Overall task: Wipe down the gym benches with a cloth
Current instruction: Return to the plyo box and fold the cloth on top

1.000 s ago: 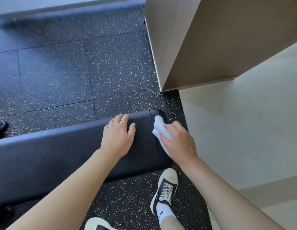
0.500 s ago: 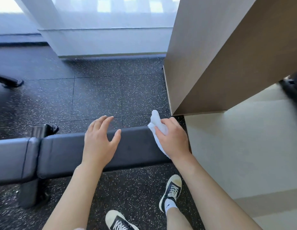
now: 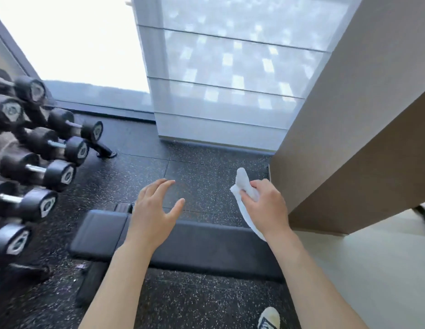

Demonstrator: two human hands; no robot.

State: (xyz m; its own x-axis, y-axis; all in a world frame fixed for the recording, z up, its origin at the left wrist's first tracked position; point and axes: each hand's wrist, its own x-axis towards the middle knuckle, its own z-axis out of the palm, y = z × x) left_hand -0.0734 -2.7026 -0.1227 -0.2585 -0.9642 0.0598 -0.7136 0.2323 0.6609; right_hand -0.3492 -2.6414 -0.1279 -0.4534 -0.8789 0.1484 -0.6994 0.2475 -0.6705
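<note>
A black padded gym bench (image 3: 206, 245) lies crosswise below me on the speckled floor, with a shorter seat pad (image 3: 100, 231) at its left end. My left hand (image 3: 154, 214) hovers above the bench's middle, fingers spread, holding nothing. My right hand (image 3: 266, 207) is raised over the bench's right end and grips a bunched white cloth (image 3: 244, 186); part of the cloth hangs down below the wrist.
A rack of black dumbbells (image 3: 36, 167) fills the left side. A tan wall or cabinet corner (image 3: 337, 162) stands close on the right, beside pale flooring (image 3: 372, 269). A window with a translucent blind (image 3: 218, 79) is ahead. My shoe (image 3: 269, 318) shows at the bottom.
The view has tilted up, bringing in the window and dumbbell rack. Both hands have lifted off the bench; the left had rested flat on the pad, the right kept the cloth.
</note>
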